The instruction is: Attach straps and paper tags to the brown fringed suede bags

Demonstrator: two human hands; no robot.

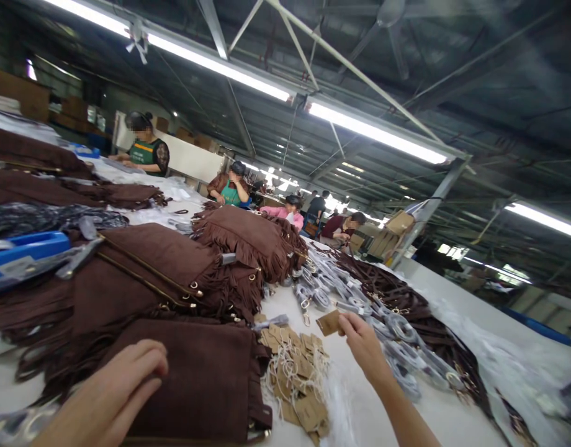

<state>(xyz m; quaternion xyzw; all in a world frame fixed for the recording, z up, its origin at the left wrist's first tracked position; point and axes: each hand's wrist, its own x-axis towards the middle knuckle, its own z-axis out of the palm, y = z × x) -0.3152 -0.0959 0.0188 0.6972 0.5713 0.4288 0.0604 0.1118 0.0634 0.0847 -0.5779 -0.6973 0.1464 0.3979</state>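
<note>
Between the thumb and fingers of my right hand (359, 340) is a tan cardboard hang tag (329, 323), held above the white table. My left hand (120, 388) is over the left side of a dark brown fringed bag (197, 372), its fingers loosely bent and the thumb apart, with nothing in it. Whether it touches the bag I cannot tell. A heap of tan hang tags with white strings (297, 379) lies right of that bag, below my right hand.
More brown fringed bags (164, 254) with gold zippers are piled behind. At left sits a blue tape dispenser (29, 254). Wrapped straps with metal clasps (323, 288) and loose brown straps (401, 298) spread to the right, beside clear plastic (494, 347). Several people work farther back.
</note>
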